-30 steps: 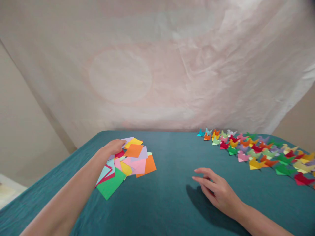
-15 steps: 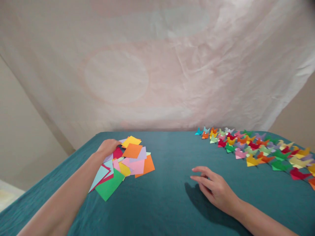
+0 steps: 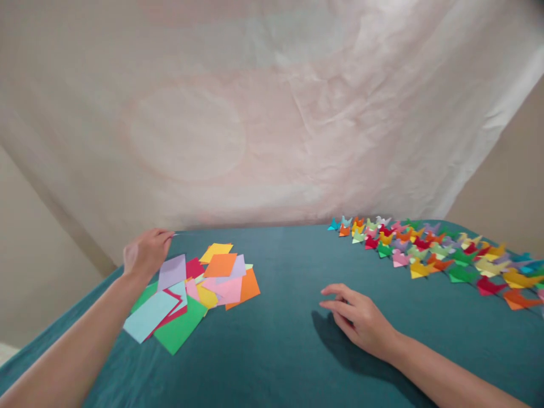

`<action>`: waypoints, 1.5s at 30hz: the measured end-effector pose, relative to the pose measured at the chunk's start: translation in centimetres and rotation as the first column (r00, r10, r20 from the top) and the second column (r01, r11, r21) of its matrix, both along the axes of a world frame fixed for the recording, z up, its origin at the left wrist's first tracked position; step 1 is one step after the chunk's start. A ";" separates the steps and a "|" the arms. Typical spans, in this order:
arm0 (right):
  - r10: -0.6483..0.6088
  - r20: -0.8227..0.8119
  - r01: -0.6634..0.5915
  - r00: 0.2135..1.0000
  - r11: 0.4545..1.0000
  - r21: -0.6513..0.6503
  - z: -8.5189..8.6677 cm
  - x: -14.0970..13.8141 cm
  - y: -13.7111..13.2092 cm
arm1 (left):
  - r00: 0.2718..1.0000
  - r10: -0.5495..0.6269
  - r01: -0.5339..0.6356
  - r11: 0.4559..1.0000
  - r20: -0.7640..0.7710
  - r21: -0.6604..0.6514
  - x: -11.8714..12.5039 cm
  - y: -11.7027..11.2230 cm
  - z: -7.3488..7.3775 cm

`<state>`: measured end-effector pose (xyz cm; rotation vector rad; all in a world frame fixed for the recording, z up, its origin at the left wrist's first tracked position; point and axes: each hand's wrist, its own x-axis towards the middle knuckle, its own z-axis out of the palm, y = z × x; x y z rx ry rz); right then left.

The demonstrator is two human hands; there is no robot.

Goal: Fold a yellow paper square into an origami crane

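My left hand [image 3: 147, 255] is raised above the left side of the table, its fingertips pinched on a thin, pale paper sheet [image 3: 183, 234] seen almost edge-on. Just below and to the right of it spreads a loose pile of coloured paper squares: lavender [image 3: 172, 272], light blue [image 3: 151, 315], green [image 3: 181, 326], orange [image 3: 221, 265], yellow, pink and red, overlapping one another. My right hand [image 3: 361, 323] hovers over the cloth right of the middle. Its fingers are loosely bent and apart, with nothing in them.
Several rows of small folded paper birds [image 3: 463, 258] in many colours stand along the right side. A teal cloth [image 3: 272, 351] covers the table. Behind its far edge hangs a pale, creased fabric sheet [image 3: 272, 141].
My left hand has lifted up and left from the pile with a thin paper sheet, uncovering a lavender square. My right hand keeps its pose. The view has turned slightly.
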<state>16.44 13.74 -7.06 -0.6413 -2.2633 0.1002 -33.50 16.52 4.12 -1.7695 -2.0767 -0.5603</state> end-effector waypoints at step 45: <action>0.011 -0.011 -0.015 1.000 0.859 -0.511 1.2 1.4 -3.2 | 0.481 -0.740 0.869 0.474 0.471 -0.142 28.1 -5.6 -9.4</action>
